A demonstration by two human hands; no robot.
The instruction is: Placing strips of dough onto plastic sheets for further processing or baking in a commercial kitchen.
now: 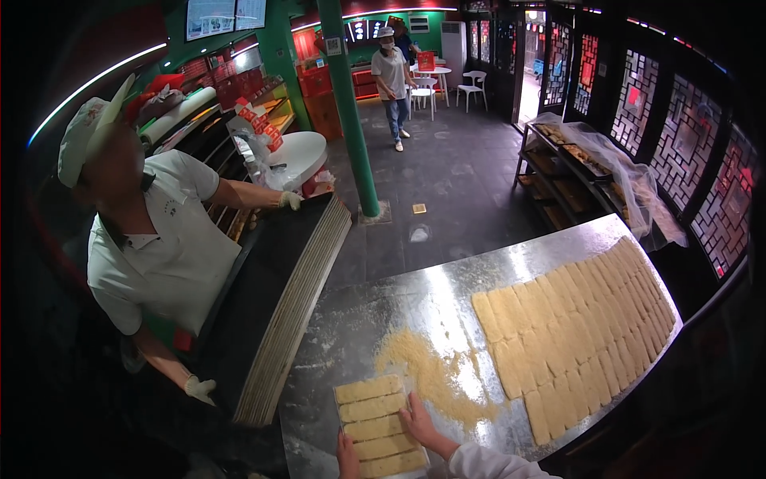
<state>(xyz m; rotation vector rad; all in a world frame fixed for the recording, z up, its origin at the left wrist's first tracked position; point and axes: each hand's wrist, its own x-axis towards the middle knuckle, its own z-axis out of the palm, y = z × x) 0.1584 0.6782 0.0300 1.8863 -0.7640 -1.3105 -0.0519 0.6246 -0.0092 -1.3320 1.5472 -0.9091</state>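
A shallow, clear-edged tray lies at the near edge of the metal worktable, and several flat pale dough strips are lined up across it. My left hand grips the tray's left edge near the bottom of the view. On the right edge, my right hand holds it with the fingers over the rim. Loose tan crumbs or coating are scattered on the table just beyond the tray. Farther right, many coated dough strips lie side by side in long rows.
At left, a person in a cap and gloves holds a thick stack of dark baking trays beside the worktable. A green post and another person are farther back. A rack under plastic stands beyond the table's right side.
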